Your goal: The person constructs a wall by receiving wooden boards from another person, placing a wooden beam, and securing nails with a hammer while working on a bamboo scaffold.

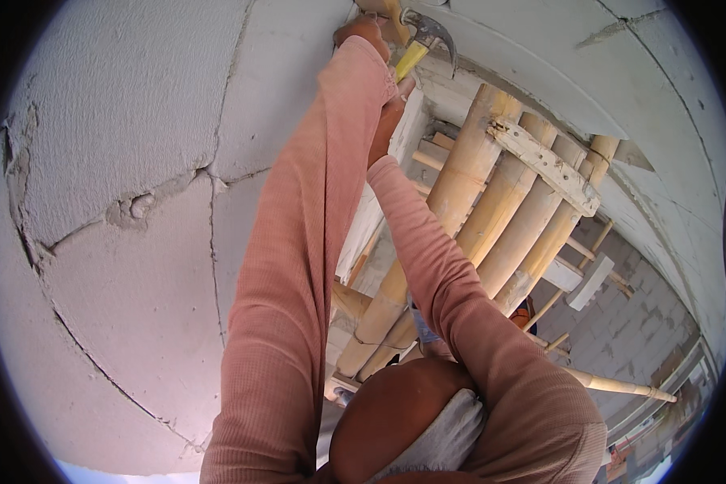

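- Gripping a hammer (412,59) by its yellow handle in the right hand (388,123), fingers closed and partly hidden behind the left sleeve (298,242).
- Reaching highest with the left hand (362,32), fingers bent just beside a piece of wood (396,24); impossible to tell whether pinching anything.
- Hemmed in to the left of both hands by a wall (137,105) with cracked joints.
- Bounded to the right of the fingers by pale blocks (557,48), with a gap between hammer claw and bamboo poles (466,161).
- Crossed, right of the right fingers, by a holed white plank (544,165) over the poles.
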The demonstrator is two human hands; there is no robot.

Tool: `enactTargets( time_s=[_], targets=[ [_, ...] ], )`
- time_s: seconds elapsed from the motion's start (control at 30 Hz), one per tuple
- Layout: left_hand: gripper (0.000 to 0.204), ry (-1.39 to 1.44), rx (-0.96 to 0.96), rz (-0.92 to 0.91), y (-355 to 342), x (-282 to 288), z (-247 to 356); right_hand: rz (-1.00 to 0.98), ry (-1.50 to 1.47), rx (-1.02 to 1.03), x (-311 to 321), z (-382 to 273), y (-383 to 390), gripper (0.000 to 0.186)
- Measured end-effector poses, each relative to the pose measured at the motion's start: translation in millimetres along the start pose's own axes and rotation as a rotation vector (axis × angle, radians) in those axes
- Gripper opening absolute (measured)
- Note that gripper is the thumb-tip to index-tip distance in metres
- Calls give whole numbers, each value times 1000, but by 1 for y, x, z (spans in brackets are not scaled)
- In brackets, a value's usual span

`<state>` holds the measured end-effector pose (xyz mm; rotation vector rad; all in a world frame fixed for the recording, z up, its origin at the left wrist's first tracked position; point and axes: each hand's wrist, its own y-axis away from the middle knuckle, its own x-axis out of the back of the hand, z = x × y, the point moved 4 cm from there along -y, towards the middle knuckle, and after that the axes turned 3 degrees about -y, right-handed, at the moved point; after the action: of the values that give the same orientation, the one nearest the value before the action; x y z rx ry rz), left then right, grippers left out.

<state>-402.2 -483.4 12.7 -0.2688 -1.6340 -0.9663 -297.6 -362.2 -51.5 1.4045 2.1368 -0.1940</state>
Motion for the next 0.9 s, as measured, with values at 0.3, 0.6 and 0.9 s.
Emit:
enactTargets(
  time_s=[0.3, 0.6, 0.9],
  targets=[
    [71, -38, 44, -111, 10, 17, 13, -32, 7, 4, -5, -8, 2, 41],
    [41, 904, 249, 271, 82, 44, 1, -28, 13, 13, -20, -30, -2, 40],
    [59, 265, 75, 599, 62, 106, -4, 122, 347, -158, -39, -75, 3, 38]
  ],
)
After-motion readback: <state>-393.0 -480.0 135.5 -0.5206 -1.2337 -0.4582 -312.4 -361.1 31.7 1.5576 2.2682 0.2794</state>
